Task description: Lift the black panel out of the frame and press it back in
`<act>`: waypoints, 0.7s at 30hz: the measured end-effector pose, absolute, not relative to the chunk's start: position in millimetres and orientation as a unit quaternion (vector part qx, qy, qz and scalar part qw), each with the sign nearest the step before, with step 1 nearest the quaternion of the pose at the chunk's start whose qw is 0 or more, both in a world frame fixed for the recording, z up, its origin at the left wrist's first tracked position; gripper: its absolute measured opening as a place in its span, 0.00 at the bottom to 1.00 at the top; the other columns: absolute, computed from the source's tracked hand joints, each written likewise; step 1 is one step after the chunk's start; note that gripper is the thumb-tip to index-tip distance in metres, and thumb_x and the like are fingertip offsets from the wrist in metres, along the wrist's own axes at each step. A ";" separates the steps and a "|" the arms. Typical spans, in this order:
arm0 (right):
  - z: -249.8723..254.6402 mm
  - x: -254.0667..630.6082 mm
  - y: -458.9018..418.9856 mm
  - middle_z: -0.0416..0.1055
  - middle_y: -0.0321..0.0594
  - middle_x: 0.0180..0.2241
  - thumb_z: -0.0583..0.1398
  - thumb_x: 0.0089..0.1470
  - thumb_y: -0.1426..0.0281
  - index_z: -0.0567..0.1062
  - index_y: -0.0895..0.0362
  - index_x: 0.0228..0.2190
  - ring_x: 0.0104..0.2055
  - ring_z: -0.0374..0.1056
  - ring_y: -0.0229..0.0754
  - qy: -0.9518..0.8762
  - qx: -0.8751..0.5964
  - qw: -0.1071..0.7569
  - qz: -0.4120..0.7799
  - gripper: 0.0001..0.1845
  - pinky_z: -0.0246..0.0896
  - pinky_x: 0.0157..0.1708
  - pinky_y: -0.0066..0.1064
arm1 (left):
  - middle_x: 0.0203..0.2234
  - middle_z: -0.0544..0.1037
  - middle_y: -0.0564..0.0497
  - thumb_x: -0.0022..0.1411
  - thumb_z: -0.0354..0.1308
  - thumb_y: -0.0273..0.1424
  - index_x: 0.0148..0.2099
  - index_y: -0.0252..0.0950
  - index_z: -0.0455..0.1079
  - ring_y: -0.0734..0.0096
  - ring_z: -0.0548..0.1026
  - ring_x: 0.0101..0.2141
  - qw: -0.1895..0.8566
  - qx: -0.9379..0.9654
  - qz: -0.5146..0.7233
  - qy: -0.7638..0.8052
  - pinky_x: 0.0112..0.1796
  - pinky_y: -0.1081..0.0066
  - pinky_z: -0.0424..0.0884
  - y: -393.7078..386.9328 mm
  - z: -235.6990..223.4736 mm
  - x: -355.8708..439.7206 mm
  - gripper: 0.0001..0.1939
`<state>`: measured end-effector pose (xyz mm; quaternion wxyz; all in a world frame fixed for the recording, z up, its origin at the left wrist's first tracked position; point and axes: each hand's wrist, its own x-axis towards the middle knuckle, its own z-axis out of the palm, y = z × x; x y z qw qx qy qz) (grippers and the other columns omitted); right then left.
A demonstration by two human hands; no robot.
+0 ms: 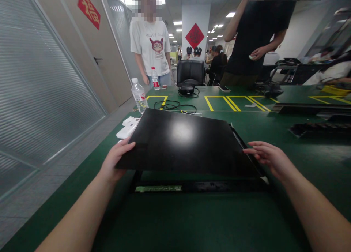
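Note:
A glossy black flat panel (186, 146), which looks like a display screen, is tilted with its left side raised above a black rectangular frame (219, 186). My left hand (117, 158) grips the panel's left edge, thumb on top and fingers underneath. Beside the right edge is my right hand (270, 158), fingers stretched out and apart, fingertips at the frame's right side; whether they touch it I cannot tell. A green circuit strip (158, 188) lies along the frame's near side. The panel hides most of the frame's inside.
On the green table (192, 219), a water bottle (139, 96) and white pieces (128, 127) stand beyond my left hand. Black cables (175, 105) lie behind the panel. Dark strips (319, 128) lie at right. Two people stand across the table; a phone (224, 88) lies near them.

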<state>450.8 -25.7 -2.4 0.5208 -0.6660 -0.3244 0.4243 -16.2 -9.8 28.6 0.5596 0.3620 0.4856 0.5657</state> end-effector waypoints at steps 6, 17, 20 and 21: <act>-7.7 456.3 -22.3 0.81 0.50 0.28 0.67 0.37 0.66 0.79 0.57 0.32 0.20 0.59 0.34 -0.322 -0.687 0.525 0.385 0.15 0.48 0.17 0.24 | 0.36 0.88 0.44 0.44 0.74 0.31 0.47 0.33 0.82 0.53 0.86 0.34 0.568 0.368 0.550 0.489 0.32 0.68 0.80 -9.9 22.2 -7.9 0.25; -16.2 460.0 -18.9 0.81 0.50 0.27 0.66 0.36 0.62 0.79 0.56 0.28 0.19 0.57 0.34 -0.349 -0.711 0.513 0.330 0.15 0.51 0.19 0.27 | 0.32 0.86 0.47 0.46 0.73 0.31 0.40 0.38 0.82 0.56 0.84 0.31 0.577 0.368 0.527 0.505 0.28 0.69 0.77 -7.6 13.4 -5.3 0.15; -16.2 457.7 -19.6 0.81 0.50 0.27 0.67 0.34 0.61 0.78 0.55 0.28 0.18 0.56 0.34 -0.361 -0.696 0.519 0.341 0.15 0.49 0.18 0.28 | 0.34 0.87 0.46 0.45 0.73 0.30 0.42 0.37 0.83 0.53 0.85 0.34 0.571 0.377 0.530 0.500 0.31 0.68 0.78 -7.3 16.2 -7.9 0.18; -15.8 457.0 -20.1 0.81 0.50 0.26 0.67 0.34 0.60 0.78 0.55 0.28 0.18 0.56 0.35 -0.362 -0.691 0.521 0.346 0.16 0.48 0.17 0.28 | 0.34 0.87 0.45 0.45 0.73 0.30 0.43 0.36 0.83 0.52 0.85 0.34 0.569 0.377 0.534 0.500 0.31 0.68 0.79 -7.2 17.0 -8.7 0.19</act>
